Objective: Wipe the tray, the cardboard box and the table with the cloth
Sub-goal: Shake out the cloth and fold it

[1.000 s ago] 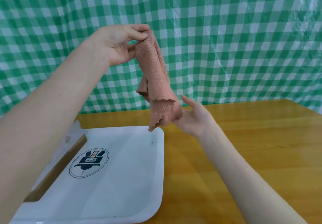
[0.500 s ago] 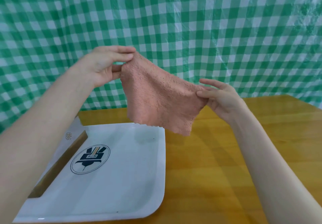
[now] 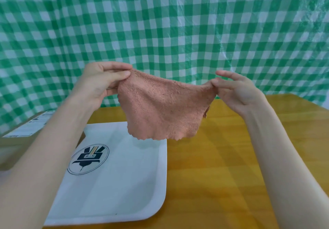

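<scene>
We found the cloth [image 3: 163,107] pulled wider than before, left hand [image 3: 99,82] and right hand [image 3: 236,91] each pinching a top corner above the tray [image 3: 124,184].

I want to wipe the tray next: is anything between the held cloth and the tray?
Nothing visible does. The pink terry cloth, pinched by the left hand and right hand, hangs in open air over the white rectangular tray's far edge.
</scene>
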The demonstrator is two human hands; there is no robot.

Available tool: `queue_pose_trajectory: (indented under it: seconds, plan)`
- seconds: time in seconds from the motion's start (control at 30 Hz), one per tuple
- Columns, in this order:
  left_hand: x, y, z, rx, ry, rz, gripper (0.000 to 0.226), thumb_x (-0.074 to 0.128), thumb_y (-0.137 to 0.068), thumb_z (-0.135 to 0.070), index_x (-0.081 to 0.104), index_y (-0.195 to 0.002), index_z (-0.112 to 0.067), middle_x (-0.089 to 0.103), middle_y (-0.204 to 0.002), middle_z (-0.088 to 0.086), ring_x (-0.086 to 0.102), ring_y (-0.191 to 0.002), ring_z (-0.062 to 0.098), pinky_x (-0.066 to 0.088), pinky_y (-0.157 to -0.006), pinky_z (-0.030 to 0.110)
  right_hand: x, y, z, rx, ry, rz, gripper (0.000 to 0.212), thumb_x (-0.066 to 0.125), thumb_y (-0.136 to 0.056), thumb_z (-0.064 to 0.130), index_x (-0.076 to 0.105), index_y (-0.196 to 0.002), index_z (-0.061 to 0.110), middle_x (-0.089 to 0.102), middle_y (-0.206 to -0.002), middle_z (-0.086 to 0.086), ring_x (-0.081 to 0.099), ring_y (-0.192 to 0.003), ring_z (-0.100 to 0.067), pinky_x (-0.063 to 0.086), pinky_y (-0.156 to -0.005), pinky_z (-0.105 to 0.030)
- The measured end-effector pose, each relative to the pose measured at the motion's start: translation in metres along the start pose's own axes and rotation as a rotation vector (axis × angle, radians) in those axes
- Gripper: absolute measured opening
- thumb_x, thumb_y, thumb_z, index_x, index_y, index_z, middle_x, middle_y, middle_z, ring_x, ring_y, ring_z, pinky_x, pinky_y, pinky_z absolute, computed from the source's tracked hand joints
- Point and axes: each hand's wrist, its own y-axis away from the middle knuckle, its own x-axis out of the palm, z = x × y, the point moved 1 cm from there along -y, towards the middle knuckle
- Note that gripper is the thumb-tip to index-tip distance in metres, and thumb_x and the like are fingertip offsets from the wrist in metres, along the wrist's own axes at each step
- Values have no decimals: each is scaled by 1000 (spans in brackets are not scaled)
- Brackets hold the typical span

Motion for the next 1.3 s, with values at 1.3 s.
queue_pose_trajectory:
  seconds: [1.3]
  plan:
    - [6,5,41,20,161,-67,27,68,-79,3,69,-93,-20,68,-108,-2,70,-85,7,54,-66,18,-3,-3,-3,-258,630,-111,41,68,-68,-18,65,-87,18,65,-110,-6,69,-92,-13,53,-83,-25]
